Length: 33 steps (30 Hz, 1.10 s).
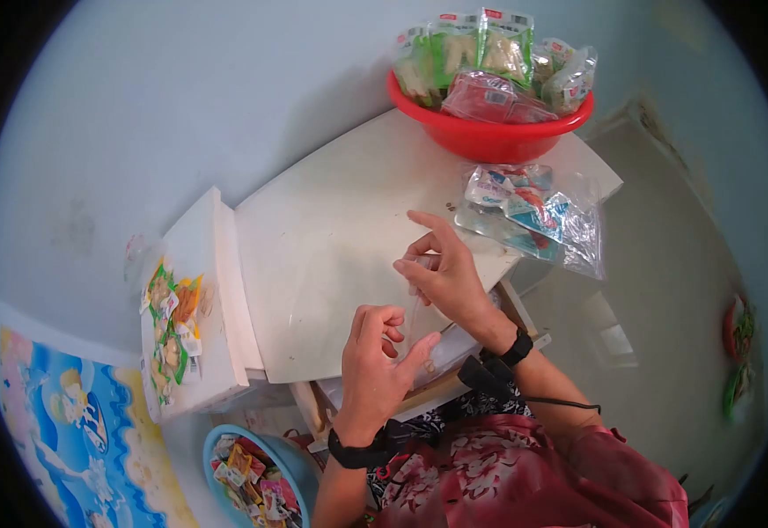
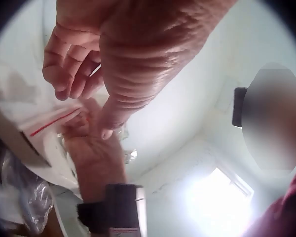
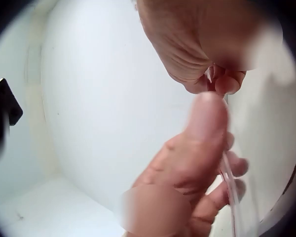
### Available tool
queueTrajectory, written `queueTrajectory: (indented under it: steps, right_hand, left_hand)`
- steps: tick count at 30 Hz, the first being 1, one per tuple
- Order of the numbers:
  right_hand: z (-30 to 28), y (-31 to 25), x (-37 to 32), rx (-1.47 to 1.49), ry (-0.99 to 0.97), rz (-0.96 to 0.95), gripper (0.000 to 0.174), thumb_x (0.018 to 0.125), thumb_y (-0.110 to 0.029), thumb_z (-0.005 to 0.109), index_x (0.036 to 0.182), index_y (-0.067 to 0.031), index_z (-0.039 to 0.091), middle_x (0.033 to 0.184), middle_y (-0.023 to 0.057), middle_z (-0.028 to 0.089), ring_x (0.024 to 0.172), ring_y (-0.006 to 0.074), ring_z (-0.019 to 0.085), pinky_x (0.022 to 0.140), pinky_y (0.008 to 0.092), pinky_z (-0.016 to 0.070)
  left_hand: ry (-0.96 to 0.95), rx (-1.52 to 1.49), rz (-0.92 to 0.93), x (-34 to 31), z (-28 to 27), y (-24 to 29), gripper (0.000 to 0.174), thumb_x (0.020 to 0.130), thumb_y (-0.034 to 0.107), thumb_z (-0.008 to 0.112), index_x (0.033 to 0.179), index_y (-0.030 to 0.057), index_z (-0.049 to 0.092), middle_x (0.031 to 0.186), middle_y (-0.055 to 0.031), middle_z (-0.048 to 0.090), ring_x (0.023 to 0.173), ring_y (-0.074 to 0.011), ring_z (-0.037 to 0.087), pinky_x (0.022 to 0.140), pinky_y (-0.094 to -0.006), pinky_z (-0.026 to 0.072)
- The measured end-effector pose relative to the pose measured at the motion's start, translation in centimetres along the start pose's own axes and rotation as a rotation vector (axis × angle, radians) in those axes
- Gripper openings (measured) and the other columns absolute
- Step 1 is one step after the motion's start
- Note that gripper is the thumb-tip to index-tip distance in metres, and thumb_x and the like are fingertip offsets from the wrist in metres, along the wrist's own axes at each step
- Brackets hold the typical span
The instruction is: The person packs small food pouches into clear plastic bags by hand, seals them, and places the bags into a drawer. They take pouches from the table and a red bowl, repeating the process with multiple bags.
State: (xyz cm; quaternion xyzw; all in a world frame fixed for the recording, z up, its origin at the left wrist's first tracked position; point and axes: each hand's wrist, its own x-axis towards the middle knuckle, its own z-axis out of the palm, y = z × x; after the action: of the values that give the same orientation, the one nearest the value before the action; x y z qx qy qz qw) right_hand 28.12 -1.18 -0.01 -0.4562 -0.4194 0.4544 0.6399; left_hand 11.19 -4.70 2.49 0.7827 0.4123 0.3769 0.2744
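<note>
Where the white table [image 1: 313, 238] meets a pulled-out drawer [image 1: 511, 308], a person's two bare hands come together over its front edge with a thin clear plastic bag [image 2: 49, 121] between them. Seen from the left wrist, a red stripe [image 2: 55, 122] runs along the bag. The right hand [image 1: 450, 273] pinches the film between thumb and fingers, its index finger lifted away. The left hand [image 1: 375, 361] sits lower and nearer the body, thumb spread wide from loosely bent fingers; the film passes beside those fingers, but whether they grip it I cannot tell.

Film this slippery seems best handled with a small, firm pinch close to its edge. The left thumb would do well to settle on the film before the right pinch loosens, so that one hand always has it. Gentle, even tension should keep the edge straight; a hard tug could stretch or crease it.

At the table's far end stands a red bowl [image 1: 507, 136] piled with sealed food packets [image 1: 459, 53]. Just in front of it lies a clear bag of blue-and-white packs [image 1: 533, 220], well placed out of the hands' way. Below left, a blue basin [image 1: 216, 436] holds small colourful packets [image 1: 252, 480].
</note>
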Motion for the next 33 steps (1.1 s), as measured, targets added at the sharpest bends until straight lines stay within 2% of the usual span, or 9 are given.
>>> queueTrajectory:
  steps: [2,5,6,9,12,16,18,24,33]
  right_hand:
    - [-0.1,-0.3,-0.3,0.064,-0.013,0.038,0.065,0.094,-0.004,0.072,0.150,-0.0009,0.040,0.095,0.0093,0.063,0.071,0.0101,0.064,0.056,0.0260,0.0539]
    - [0.1,-0.1,-1.1,0.251,0.048,0.049,0.055,0.098,-0.007,0.070,0.146,-0.0009,0.044,0.098,0.0099,0.065,0.079,0.0111,0.065,0.065,0.0267,0.0566]
    - [0.0,0.5,-1.5,0.226,0.034,0.034,0.049,0.098,-0.008,0.069,0.142,-0.0007,0.048,0.100,0.0093,0.065,0.081,0.0114,0.065,0.068,0.0270,0.0565]
    - [0.0,3.4,-3.4,0.137,-0.041,-0.022,0.033,0.099,-0.009,0.068,0.129,-0.0004,0.058,0.103,0.0070,0.066,0.086,0.0117,0.065,0.075,0.0274,0.0559]
    - [1.6,4.0,-5.7,0.092,-0.116,-0.072,0.017,0.097,-0.007,0.070,0.113,-0.0009,0.067,0.102,0.0030,0.066,0.087,0.0097,0.064,0.077,0.0254,0.0540]
    - [1.7,3.3,-5.6,-0.040,-0.075,-0.072,0.020,0.095,-0.007,0.073,0.113,-0.0008,0.067,0.101,0.0051,0.065,0.086,0.0101,0.066,0.076,0.0263,0.0555]
    - [1.2,3.2,-5.4,-0.035,-0.099,-0.050,0.021,0.098,-0.007,0.072,0.117,0.0001,0.067,0.106,0.0039,0.066,0.095,0.0099,0.066,0.084,0.0267,0.0557]
    - [0.9,2.9,-5.4,-0.041,-0.115,-0.030,0.021,0.099,-0.008,0.071,0.118,0.0009,0.067,0.108,0.0040,0.067,0.100,0.0098,0.065,0.088,0.0269,0.0557]
    - [0.9,2.9,-5.4,-0.039,-0.119,-0.032,0.019,0.100,-0.008,0.071,0.116,0.0005,0.067,0.107,0.0039,0.067,0.099,0.0097,0.065,0.087,0.0271,0.0554]
  left_hand:
    - [-0.019,-0.035,-0.059,0.4,1.1,-1.1,0.022,0.089,0.004,0.078,0.102,0.0008,0.061,0.094,-0.0032,0.062,0.075,-0.0090,0.059,0.062,-0.0252,0.0486]
    - [0.002,-0.385,-0.254,-0.2,1.4,-4.7,0.019,0.091,0.009,0.079,0.098,0.0018,0.063,0.088,-0.0009,0.066,0.068,-0.0087,0.059,0.060,-0.0262,0.0486]
    - [0.015,-0.471,-0.333,0.0,1.0,-4.4,0.013,0.095,0.007,0.076,0.095,0.0020,0.064,0.083,0.0025,0.066,0.068,-0.0045,0.058,0.062,-0.0232,0.0485]
    - [0.007,-0.550,-0.486,-0.2,-0.1,-5.2,0.010,0.096,0.008,0.074,0.098,0.0020,0.065,0.085,0.0020,0.067,0.074,-0.0045,0.060,0.064,-0.0231,0.0491]
    - [0.063,-0.788,-0.474,-0.2,0.0,-5.7,0.010,0.100,0.011,0.070,0.101,0.0018,0.067,0.089,-0.0007,0.069,0.078,-0.0066,0.063,0.067,-0.0249,0.0523]
    - [-0.035,-1.064,-0.486,0.2,-0.8,-5.5,0.013,0.104,0.012,0.064,0.107,-0.0005,0.067,0.098,-0.0079,0.072,0.089,-0.0150,0.070,0.081,-0.0333,0.0609]
    - [-0.081,-1.134,-0.488,0.0,-0.9,-5.7,0.015,0.104,0.010,0.062,0.110,-0.0021,0.066,0.104,-0.0120,0.073,0.094,-0.0201,0.073,0.090,-0.0391,0.0633]
    - [-0.156,-1.033,-0.417,-0.1,-1.0,-6.1,0.016,0.103,0.006,0.061,0.113,-0.0057,0.065,0.110,-0.0180,0.073,0.104,-0.0276,0.074,0.097,-0.0439,0.0620]
    - [-0.133,-0.974,-0.434,-0.1,-0.8,-6.0,0.010,0.101,0.004,0.062,0.109,-0.0023,0.066,0.105,-0.0147,0.074,0.102,-0.0243,0.074,0.094,-0.0451,0.0631]
